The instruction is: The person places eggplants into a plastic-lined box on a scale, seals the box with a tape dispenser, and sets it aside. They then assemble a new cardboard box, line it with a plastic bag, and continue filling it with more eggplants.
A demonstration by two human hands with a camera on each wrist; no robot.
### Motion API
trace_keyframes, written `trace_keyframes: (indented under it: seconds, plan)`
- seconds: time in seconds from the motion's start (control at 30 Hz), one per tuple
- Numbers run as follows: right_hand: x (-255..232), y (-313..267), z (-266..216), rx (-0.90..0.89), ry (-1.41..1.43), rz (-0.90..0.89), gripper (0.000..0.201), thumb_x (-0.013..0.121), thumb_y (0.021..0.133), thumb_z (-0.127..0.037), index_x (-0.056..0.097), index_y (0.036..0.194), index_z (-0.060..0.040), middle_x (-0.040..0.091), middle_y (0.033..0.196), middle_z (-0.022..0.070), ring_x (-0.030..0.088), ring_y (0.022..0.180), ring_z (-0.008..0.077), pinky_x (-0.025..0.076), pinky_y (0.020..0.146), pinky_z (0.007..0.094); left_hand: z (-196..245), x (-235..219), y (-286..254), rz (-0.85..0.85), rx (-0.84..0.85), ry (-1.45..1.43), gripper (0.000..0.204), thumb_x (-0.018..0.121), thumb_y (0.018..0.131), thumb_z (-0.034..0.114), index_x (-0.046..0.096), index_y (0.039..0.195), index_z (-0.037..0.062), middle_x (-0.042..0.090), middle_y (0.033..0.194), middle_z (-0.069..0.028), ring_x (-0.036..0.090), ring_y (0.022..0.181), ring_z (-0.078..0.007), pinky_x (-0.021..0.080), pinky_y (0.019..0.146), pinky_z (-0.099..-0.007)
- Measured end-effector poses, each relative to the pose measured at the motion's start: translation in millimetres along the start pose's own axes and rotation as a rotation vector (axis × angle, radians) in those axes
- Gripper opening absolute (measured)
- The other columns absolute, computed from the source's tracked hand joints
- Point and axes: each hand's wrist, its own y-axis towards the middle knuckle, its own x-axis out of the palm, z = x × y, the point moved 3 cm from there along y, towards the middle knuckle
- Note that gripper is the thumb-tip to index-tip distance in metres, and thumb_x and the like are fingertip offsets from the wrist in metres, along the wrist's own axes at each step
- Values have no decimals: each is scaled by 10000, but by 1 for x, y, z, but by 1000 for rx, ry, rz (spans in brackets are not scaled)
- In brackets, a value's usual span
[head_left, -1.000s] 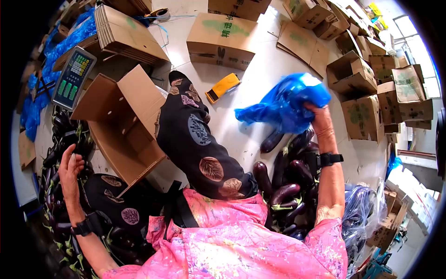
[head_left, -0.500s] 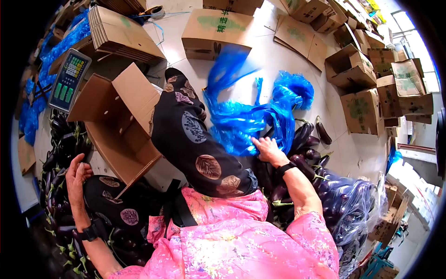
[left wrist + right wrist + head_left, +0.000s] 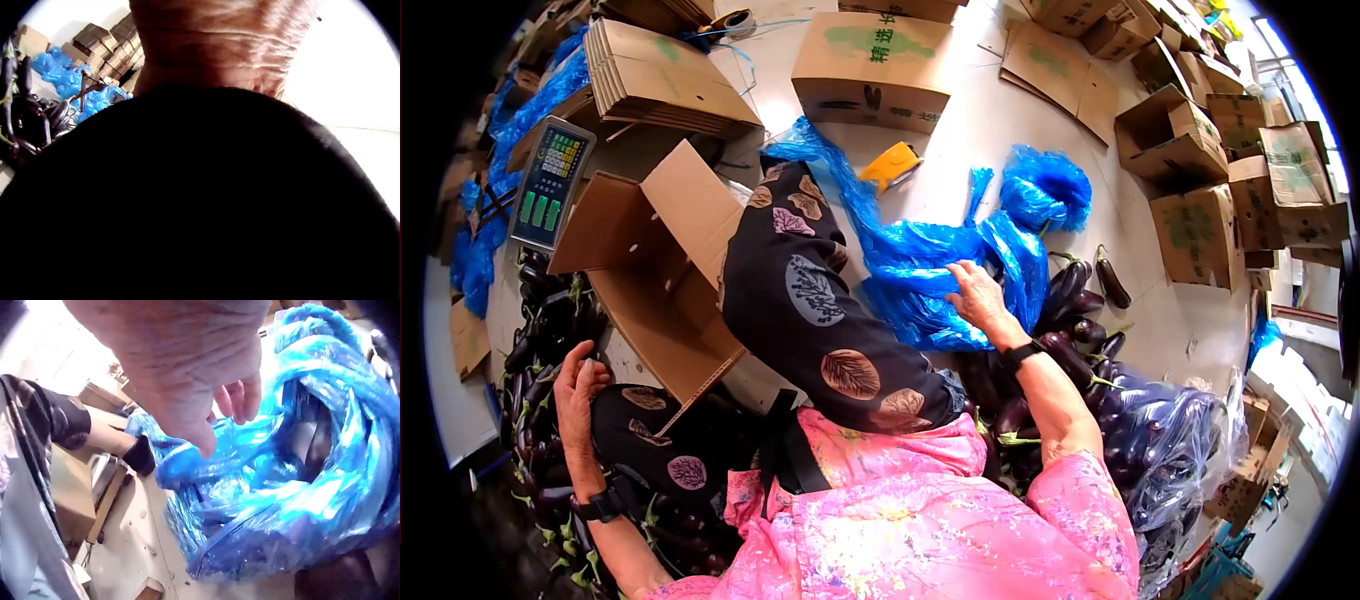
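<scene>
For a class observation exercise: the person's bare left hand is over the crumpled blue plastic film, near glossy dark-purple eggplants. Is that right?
Wrong hand: the head view shows the person's bare right hand over the film, near the eggplants.

Dark rectangular keypad panel with green readouts (image 3: 552, 183), upper left of head view. Stack of flattened brown cardboard cartons (image 3: 675, 80), also upper left. Brown cardboard box with green print (image 3: 872, 75), top centre; yellow boxy object (image 3: 890, 166) just below. Open brown cardboard carton (image 3: 1170, 165), upper right.
</scene>
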Motion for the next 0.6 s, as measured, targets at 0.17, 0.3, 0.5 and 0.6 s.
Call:
trace_keyframes:
  seconds: [0.17,0.3,0.5,0.6]
  plan:
    - [38,39,-11,-124,-181,-45,173,703,817,-154,675,980,-102,637,945,111,569,963,355,459,838,469,7,1,-6,28,7,19,436,612,1007,272,563,1351,8,643,951,-30,607,835,-93,501,761,-233]
    - [-70,66,-54,-241,134,301,97,616,859,-117,656,933,-68,628,1012,139,624,821,354,503,724,478,56,18,-3,19,125,122,425,597,1003,244,561,1361,18,651,977,-27,603,863,-95,493,759,-241]
    - [-227,83,-206,-412,979,9,244,576,983,-181,620,1140,1,652,921,127,625,848,176,498,791,322,239,128,-11,-210,626,7,833,675,765,111,369,1539,78,405,1562,-138,371,1450,-267,397,1089,-423]
    - [-278,84,-255,-487,1168,-217,275,612,985,-224,677,1128,2,699,990,72,647,910,152,513,856,298,282,179,4,-440,774,37,638,687,805,119,512,1414,45,586,1335,-108,555,1234,-215,483,955,-356]
